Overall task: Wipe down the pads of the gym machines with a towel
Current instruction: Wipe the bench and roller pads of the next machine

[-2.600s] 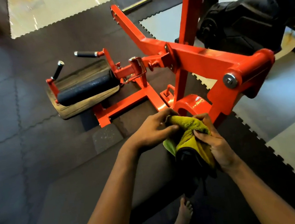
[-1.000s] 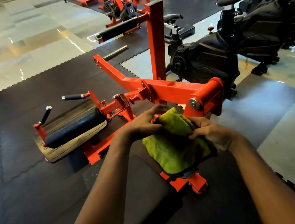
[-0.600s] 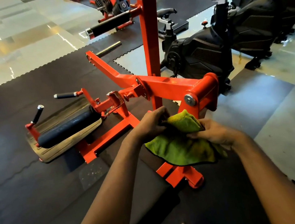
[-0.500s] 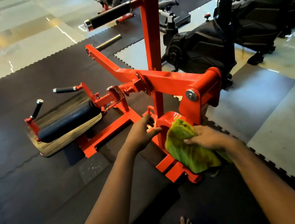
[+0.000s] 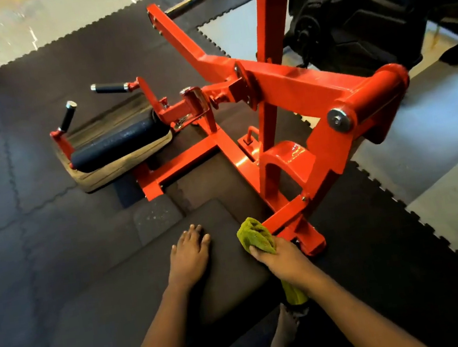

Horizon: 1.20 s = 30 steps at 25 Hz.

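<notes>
A flat black seat pad (image 5: 138, 289) of the red gym machine (image 5: 294, 99) lies in front of me. My left hand (image 5: 189, 255) rests flat on its far end, fingers straight. My right hand (image 5: 278, 257) grips a bunched yellow-green towel (image 5: 255, 235) at the pad's right edge, beside the machine's red base bracket. A tail of the towel hangs below my wrist. A black roller pad (image 5: 117, 143) sits on the far side of the machine, above a worn footplate.
Red frame arms and an upright post (image 5: 269, 50) rise just beyond my hands. A black exercise bike (image 5: 361, 13) stands at the back right. Dark rubber mats cover the floor, with pale tiles to the right and far left. My bare foot (image 5: 282, 333) shows below.
My left hand let go of the towel and came down flat on the seat pad. My right hand bunched the towel and brought it down to the pad's right edge. The view tilted downward.
</notes>
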### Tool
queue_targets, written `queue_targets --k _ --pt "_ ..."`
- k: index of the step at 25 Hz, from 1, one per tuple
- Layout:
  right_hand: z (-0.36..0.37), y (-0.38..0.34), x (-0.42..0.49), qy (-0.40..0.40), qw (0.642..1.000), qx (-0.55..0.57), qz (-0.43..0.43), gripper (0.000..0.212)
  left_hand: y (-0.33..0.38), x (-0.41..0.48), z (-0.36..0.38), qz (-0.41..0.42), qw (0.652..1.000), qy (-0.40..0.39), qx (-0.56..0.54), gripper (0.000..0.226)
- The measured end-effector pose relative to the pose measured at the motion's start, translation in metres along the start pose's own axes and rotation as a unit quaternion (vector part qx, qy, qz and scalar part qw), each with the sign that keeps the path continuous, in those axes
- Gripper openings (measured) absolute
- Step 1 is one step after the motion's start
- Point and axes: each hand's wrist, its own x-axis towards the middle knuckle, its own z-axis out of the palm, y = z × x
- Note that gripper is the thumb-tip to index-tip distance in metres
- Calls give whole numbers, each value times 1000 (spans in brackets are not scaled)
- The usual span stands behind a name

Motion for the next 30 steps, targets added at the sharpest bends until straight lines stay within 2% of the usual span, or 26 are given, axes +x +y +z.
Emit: queue_targets --k 4,8,10,13,16,18,23,27,30 --pt "2 -18 38 -28 999 -37 30 35 3 1 1 -5 1000 7 2 53" --pt "1 -13 14 -44 995 -91 -7 37 3 -3 1 -9 1000 17 -14 50" --pt "3 -17 27 -58 992 -105 -38 44 5 -3 2 -10 999 25 -18 49" --pt "12 -22 71 -84 992 -93 -18 57 6 -3 0 -17 999 27 -24 48" --pt "12 -22 55 -70 991 -100 -48 46 7 -7 -1 -24 999 34 -32 48" --pt "12 -19 49 -73 988 -117 -77 51 9 -7 -1 -28 998 42 -29 49" --pt "25 -21 109 -110 986 -123 -9 49 12 -9 -2 -39 998 43 -24 51" --pt "19 -17 70 -86 989 -92 -78 44 13 -10 -2 -32 998 49 -16 51" --pt "23 -12 99 -94 984 -136 -58 46 12 -10 -1 -30 998 47 -12 51"
